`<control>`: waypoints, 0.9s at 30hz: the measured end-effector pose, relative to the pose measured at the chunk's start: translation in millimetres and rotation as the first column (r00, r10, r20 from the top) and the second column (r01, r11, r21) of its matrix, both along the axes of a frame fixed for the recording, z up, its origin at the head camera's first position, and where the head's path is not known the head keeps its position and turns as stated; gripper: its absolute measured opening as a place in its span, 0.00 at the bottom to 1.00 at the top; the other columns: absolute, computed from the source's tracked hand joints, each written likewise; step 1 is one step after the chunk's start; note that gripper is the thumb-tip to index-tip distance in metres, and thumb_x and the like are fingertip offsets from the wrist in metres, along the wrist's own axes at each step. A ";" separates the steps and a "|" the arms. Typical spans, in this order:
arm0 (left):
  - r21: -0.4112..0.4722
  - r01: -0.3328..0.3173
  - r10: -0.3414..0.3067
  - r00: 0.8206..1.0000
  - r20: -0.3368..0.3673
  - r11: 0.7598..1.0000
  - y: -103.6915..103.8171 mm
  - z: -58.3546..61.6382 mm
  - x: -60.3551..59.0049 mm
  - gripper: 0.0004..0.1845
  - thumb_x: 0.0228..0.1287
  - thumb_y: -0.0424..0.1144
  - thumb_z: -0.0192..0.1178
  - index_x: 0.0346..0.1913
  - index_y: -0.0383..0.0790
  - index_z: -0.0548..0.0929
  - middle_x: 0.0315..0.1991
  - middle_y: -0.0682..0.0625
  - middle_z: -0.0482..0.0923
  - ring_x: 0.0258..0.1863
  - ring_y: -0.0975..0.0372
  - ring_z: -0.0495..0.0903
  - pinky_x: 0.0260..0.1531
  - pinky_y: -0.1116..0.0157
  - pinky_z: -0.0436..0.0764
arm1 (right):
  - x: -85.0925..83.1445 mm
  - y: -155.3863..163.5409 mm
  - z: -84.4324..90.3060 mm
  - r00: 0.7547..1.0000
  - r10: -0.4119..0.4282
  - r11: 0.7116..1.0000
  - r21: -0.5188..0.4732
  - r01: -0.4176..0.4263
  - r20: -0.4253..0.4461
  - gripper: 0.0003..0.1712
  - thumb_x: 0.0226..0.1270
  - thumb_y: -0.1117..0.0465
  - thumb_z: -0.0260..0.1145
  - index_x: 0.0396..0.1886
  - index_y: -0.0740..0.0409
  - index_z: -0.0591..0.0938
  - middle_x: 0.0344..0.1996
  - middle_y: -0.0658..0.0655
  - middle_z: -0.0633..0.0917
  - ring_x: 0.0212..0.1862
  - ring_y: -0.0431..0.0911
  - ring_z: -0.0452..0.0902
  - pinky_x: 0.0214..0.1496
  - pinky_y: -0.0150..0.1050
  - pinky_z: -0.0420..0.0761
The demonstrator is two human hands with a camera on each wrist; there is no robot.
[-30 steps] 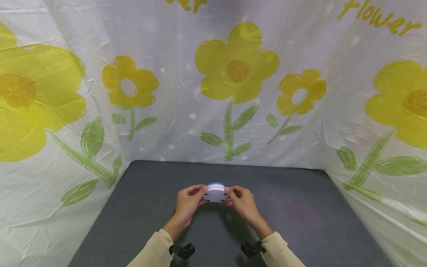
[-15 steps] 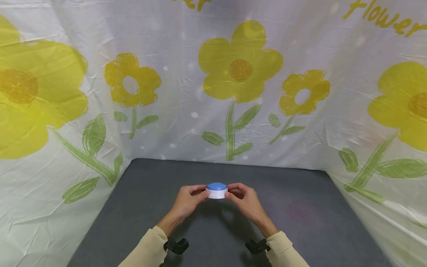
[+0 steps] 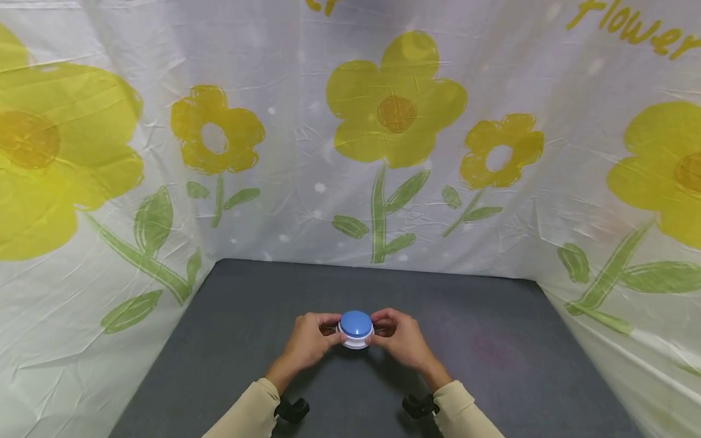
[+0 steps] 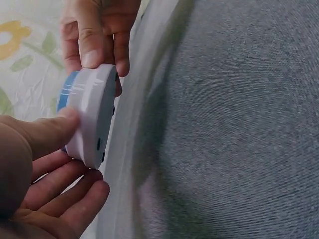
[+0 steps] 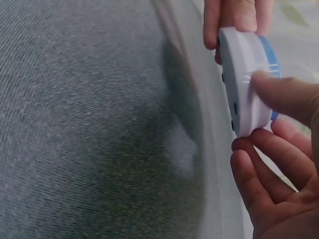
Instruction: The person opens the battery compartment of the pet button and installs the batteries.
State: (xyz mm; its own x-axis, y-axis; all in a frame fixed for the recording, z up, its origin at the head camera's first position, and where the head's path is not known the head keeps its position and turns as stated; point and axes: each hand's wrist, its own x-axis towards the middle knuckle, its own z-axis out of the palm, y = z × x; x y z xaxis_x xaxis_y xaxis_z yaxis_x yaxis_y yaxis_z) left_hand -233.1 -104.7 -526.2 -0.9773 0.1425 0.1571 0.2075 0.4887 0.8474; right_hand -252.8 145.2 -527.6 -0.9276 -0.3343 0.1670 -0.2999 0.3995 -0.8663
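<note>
A round push button with a blue dome and a white base [image 3: 356, 325] is held between both hands above the dark table. My left hand [image 3: 308, 342] pinches its left side, thumb at the front of the white rim and fingers behind. On the opposite side my right hand [image 3: 404, 340] grips it the same way. In the left wrist view the button [image 4: 88, 114] shows its flat grey underside with small dark feet, raised off the cloth. The right wrist view shows the button's white side [image 5: 248, 82] under the right thumb, with the left fingers at its far edge.
The table [image 3: 246, 292] has a dark grey cloth surface. White curtains printed with yellow flowers [image 3: 397, 112] enclose it at the back and both sides. Black wrist straps sit at both beige sleeves [image 3: 249, 404].
The push button has tipped from showing its grey underside to showing its blue dome upward. Both hands, still holding it, have come slightly lower and nearer.
</note>
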 end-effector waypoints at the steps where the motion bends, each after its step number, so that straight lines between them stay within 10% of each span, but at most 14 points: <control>1: -0.017 -0.001 0.001 1.000 -0.006 1.000 0.2 -1.1 0.2 0.21 0.60 0.36 0.82 0.56 0.35 0.92 0.52 0.44 0.93 0.49 0.56 0.93 0.51 0.55 0.92 | -0.3 -0.4 -1.4 1.000 0.001 1.000 0.013 -0.001 -0.007 0.22 0.62 0.66 0.84 0.54 0.62 0.86 0.49 0.61 0.94 0.48 0.52 0.93 0.48 0.37 0.92; 13: -0.187 -0.039 0.019 0.994 -0.107 0.982 3.7 -14.9 7.4 0.20 0.52 0.33 0.85 0.49 0.34 0.93 0.45 0.46 0.94 0.50 0.53 0.92 0.56 0.47 0.90 | 5.6 -7.7 -13.0 0.998 -0.022 0.985 0.168 0.032 -0.063 0.25 0.55 0.67 0.87 0.52 0.58 0.87 0.46 0.57 0.94 0.44 0.47 0.91 0.46 0.36 0.91; 27: -0.188 -0.083 0.042 0.976 -0.213 0.979 -1.7 -17.2 6.6 0.19 0.56 0.33 0.80 0.51 0.31 0.90 0.44 0.42 0.93 0.47 0.49 0.91 0.50 0.43 0.89 | 5.1 -0.9 -0.6 0.989 0.011 0.951 0.308 0.036 -0.149 0.21 0.64 0.65 0.81 0.55 0.60 0.86 0.47 0.60 0.92 0.47 0.52 0.91 0.49 0.49 0.92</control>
State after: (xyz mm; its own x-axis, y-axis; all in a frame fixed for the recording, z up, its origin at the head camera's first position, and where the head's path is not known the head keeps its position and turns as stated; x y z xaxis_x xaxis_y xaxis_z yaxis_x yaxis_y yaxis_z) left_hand -226.5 -106.3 -543.3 -0.9343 0.1296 0.3320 0.3316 0.6574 0.6766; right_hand -247.7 144.3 -528.1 -0.9051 -0.3795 0.1920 -0.4076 0.6452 -0.6462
